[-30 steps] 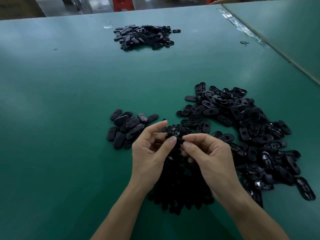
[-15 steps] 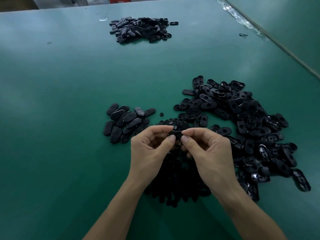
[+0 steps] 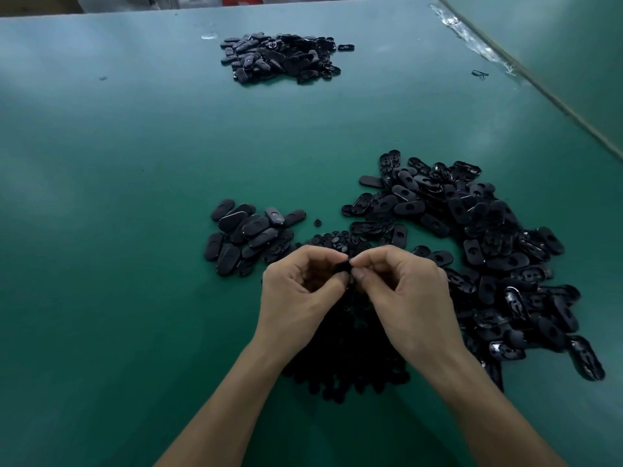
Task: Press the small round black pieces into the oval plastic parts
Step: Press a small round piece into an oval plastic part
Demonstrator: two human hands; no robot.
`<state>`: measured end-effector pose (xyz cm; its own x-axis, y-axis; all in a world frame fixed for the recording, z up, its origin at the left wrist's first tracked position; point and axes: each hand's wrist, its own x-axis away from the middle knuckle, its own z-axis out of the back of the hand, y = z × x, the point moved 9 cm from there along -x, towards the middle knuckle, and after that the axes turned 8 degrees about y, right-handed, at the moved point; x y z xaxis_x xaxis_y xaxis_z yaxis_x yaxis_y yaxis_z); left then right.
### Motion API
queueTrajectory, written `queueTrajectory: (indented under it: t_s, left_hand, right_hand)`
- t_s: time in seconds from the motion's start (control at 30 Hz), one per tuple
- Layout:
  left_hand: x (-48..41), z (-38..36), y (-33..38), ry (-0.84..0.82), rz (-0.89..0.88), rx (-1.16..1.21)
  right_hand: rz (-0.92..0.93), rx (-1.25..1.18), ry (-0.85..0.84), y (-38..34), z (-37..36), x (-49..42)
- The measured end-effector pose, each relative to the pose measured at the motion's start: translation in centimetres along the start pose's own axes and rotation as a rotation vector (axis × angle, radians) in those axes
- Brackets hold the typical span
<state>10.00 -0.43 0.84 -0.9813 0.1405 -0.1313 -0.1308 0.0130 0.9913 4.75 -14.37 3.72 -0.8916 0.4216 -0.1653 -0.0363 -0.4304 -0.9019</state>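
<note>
Hands: left hand and right hand both pinch one oval part at the fingertips, above the table; probably bracing it for pressing | Supply: round pieces heaped underneath; ovals piled right, within reach

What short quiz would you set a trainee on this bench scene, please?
1. True or false: the left hand and the right hand pinch one black part between them.
2. Where does the largest heap of oval parts lie? A: right of the hands. B: at the far end. C: left of the hands.
3. Fill in: the table is ___ in colour.
Key: 1 true; 2 A; 3 green.
</note>
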Motion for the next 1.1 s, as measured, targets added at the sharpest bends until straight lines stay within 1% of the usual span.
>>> queueTrajectory:
  t_s: [0.1, 0.2, 0.3, 0.5, 0.57, 0.67, 0.8, 0.9, 1.0, 1.1]
  left_hand:
    - [0.1, -0.1, 0.1, 0.006, -0.007, -0.003]
    - [0.2, -0.2, 0.2, 0.01, -0.027, -0.013]
    - [0.2, -0.3, 0.3, 0.012, -0.044, -0.038]
    - [-0.1, 0.0, -0.5, 0.022, -0.002, -0.03]
    - [0.0, -0.2, -0.5, 0.012, 0.0, -0.048]
    - [-0.1, -0.1, -0.5, 0.021, 0.007, -0.036]
    - [-0.1, 0.0, -0.6, -0.003, 0.048, 0.066]
    - [-0.2, 0.0, -0.8, -0.013, 0.088, 0.127]
    - [-0.2, 0.0, -0.9, -0.017, 0.112, 0.159]
    - [-0.2, -0.2, -1.1, -0.034, 0.114, 0.149]
  right_hand:
    - [-0.045, 0.009, 0.012, 0.3, 0.1, -0.3]
    - [-0.079, -0.031, -0.008, 0.5, 0.2, -0.6]
    - [-0.084, -0.039, -0.056, 0.3, 0.0, -0.6]
    - [-0.095, -0.038, -0.164, 0.4, -0.3, -0.5]
    - [-0.065, -0.019, -0.153, 0.3, 0.1, -0.7]
    - [-0.001, 0.033, -0.088, 0.1, 0.4, -0.6]
    - [-0.038, -0.071, -0.131, 0.7, 0.0, -0.7]
    - [-0.069, -0.132, -0.134, 1.2, 0.2, -1.0]
    - [-0.077, -0.145, -0.147, 1.4, 0.2, -1.0]
    - [-0.059, -0.108, -0.136, 1.4, 0.3, -1.0]
